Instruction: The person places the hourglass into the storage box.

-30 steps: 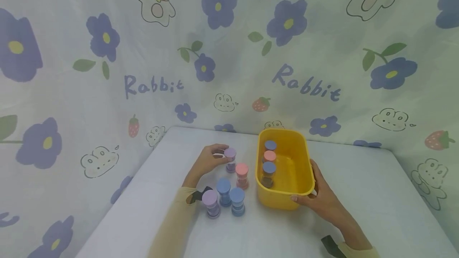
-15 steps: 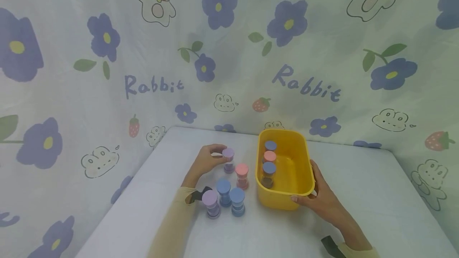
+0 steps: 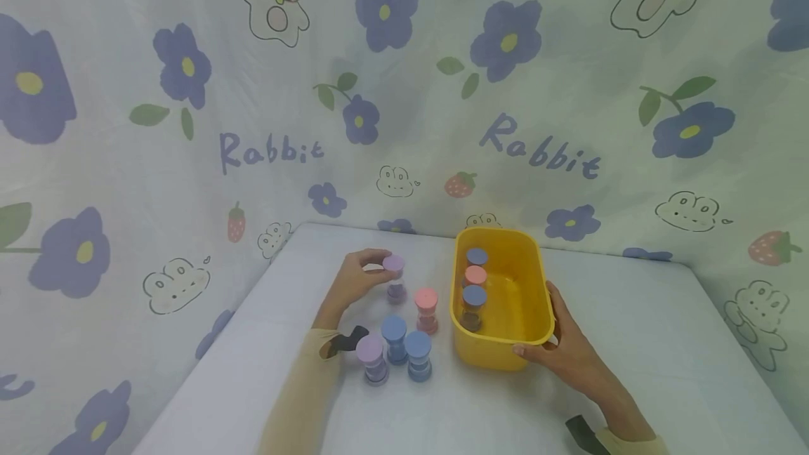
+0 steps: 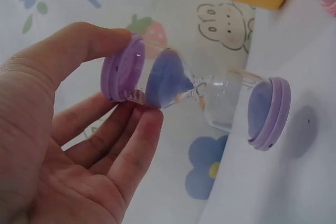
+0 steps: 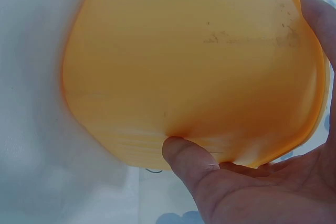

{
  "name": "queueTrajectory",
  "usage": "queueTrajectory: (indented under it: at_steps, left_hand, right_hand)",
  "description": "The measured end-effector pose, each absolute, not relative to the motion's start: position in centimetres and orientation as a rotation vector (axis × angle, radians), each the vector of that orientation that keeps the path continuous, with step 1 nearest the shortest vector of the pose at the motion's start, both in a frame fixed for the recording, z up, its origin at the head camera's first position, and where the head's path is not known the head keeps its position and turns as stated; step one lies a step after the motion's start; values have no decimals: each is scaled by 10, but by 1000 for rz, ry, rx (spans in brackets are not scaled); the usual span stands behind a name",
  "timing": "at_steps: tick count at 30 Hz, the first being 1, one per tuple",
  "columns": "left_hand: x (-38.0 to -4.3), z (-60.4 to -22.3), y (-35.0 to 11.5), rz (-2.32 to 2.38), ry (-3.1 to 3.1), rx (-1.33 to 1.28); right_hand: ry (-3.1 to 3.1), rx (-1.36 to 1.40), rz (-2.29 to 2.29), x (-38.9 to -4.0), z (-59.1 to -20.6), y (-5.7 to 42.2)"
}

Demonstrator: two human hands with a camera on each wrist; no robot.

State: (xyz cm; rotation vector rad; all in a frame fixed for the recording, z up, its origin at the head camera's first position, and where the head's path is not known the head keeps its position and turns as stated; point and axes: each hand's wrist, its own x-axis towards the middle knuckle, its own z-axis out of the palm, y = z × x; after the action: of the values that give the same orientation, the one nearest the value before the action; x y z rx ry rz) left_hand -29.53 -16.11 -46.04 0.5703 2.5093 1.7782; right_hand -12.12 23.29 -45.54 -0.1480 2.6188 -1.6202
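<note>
My left hand (image 3: 359,278) pinches a purple-capped hourglass (image 3: 395,281) by its top cap, between thumb and fingers. In the left wrist view, blue-violet sand shows in both bulbs of that hourglass (image 4: 173,82), and its shadow falls beside the lower cap. At the near right corner of a yellow plastic bin (image 3: 499,353), my right hand (image 3: 578,357) grips the wall. The right wrist view has the thumb (image 5: 186,156) pressed against the bin's outside (image 5: 173,66). Inside the bin, along its left wall, stand two blue-capped hourglasses (image 3: 474,297) and a pink-capped one (image 3: 475,275).
Between the left arm and the bin stand a pink hourglass (image 3: 426,309), two blue ones (image 3: 395,337) and another purple one (image 3: 373,357), all upright on the white table (image 3: 632,314). A flower-and-rabbit printed curtain (image 3: 404,90) rises behind the table.
My left hand has shifted a little to the left, carrying the purple hourglass away from the pink one. The right hand and the bin have stayed in place.
</note>
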Motion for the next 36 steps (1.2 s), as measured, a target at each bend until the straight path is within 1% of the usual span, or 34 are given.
queueTrajectory:
  at_steps: [21,36]
  left_hand:
    - [-287,-433,-165,1851,2513,588]
    - [-278,-406,-166,1873,2552,709]
  right_hand:
    - [2608,-121,-1630,-121,-454,231]
    - [2625,-148,-1633,-122,-457,233]
